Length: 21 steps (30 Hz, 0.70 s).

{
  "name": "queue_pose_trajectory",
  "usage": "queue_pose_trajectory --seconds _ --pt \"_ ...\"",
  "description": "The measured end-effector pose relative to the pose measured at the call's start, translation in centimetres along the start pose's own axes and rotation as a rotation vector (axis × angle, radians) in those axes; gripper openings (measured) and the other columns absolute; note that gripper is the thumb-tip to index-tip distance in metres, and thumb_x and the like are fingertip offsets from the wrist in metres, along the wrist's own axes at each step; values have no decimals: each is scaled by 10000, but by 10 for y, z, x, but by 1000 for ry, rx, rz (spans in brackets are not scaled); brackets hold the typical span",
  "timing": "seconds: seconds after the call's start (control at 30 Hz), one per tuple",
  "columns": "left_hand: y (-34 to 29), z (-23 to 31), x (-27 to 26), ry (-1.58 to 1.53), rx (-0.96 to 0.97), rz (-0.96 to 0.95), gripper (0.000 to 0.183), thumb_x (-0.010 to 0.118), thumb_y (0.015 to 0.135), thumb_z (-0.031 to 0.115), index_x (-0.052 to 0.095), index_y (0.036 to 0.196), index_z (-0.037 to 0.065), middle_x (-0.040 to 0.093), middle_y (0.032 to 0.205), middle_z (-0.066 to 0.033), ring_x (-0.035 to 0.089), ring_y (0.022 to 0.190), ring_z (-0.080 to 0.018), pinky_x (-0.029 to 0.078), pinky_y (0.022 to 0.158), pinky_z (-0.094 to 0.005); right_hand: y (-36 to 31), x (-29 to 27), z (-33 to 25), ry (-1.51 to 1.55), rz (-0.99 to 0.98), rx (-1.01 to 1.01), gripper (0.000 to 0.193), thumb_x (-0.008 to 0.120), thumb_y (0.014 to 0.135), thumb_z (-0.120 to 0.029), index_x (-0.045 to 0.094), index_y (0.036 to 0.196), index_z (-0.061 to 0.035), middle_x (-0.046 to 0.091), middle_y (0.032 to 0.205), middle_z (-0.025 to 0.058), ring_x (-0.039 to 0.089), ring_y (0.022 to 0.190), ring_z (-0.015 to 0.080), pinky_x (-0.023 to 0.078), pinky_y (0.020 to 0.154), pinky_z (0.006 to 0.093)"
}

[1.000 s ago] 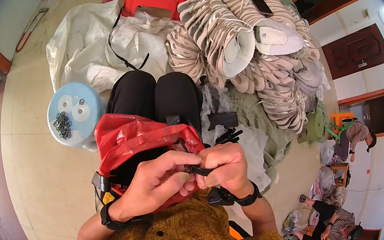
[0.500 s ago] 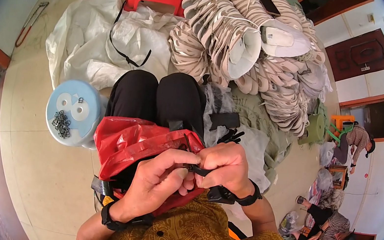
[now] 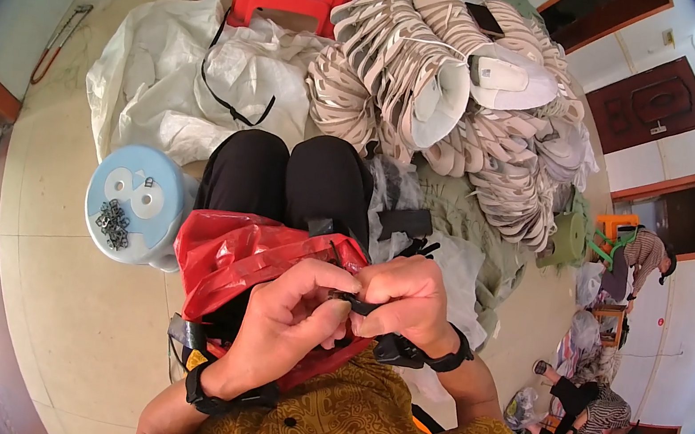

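Above my lap my two hands meet at a black strap (image 3: 364,307). My right hand (image 3: 408,293) pinches the strap between thumb and bent fingers. With thumb and forefinger, my left hand (image 3: 293,312) closes on a small dark buckle (image 3: 341,295) at the strap's end; my fingers partly cover it. Under both hands a red plastic sheet (image 3: 226,248) lies across my thighs. To the left stands a light blue stool (image 3: 150,228) with a pile of small dark metal buckles (image 3: 112,225) on top and a single buckle (image 3: 149,182) apart from them.
Beige-and-white shoe uppers (image 3: 407,55) are stacked in a heap ahead. A red plastic stool (image 3: 294,2) stands beyond white sacking (image 3: 153,71). Black straps (image 3: 405,223) lie right of my knees. Two people (image 3: 606,413) sit at the far right.
My left hand's fingers have shifted slightly around the buckle, and both hands stay together at the strap. The view has moved a little; the surroundings look the same.
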State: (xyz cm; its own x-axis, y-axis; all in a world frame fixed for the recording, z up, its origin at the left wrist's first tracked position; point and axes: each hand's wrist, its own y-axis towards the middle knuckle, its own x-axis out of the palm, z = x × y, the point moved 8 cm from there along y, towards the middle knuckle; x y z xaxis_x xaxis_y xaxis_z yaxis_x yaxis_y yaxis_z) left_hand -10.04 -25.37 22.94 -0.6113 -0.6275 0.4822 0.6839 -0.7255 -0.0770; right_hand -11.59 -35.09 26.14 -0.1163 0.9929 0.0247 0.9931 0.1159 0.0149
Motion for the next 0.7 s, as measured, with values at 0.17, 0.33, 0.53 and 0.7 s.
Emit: queue_pose_trajectory --seconds 0.17,0.33,0.53,0.7 --pt "0 -1 0 -112 -29 -3 152 466 845 7 505 992 10 551 711 -20 479 558 -38 418 498 -173 -3 0 9 112 61 128 206 687 542 41 484 506 36 509 516 87 456 447 123 294 407 242" --pt "-2 2 -1 -152 28 -28 175 447 867 38 491 1031 -2 549 736 -32 483 575 -50 422 501 -180 -3 2 13 211 88 167 157 656 536 68 502 517 45 542 540 122 509 473 151 344 423 239" --pt "-2 2 -2 -138 28 -47 197 431 876 47 472 1060 -7 543 743 -39 490 593 -58 429 519 -183 -3 2 16 247 102 188 139 642 538 73 508 519 46 545 542 132 519 476 161 360 427 245" --pt "-3 2 -2 -98 -17 -34 210 428 866 22 466 1070 -2 539 731 -37 496 596 -59 434 535 -187 -4 0 18 249 126 229 130 637 534 74 511 521 45 543 541 132 520 473 164 367 429 243"
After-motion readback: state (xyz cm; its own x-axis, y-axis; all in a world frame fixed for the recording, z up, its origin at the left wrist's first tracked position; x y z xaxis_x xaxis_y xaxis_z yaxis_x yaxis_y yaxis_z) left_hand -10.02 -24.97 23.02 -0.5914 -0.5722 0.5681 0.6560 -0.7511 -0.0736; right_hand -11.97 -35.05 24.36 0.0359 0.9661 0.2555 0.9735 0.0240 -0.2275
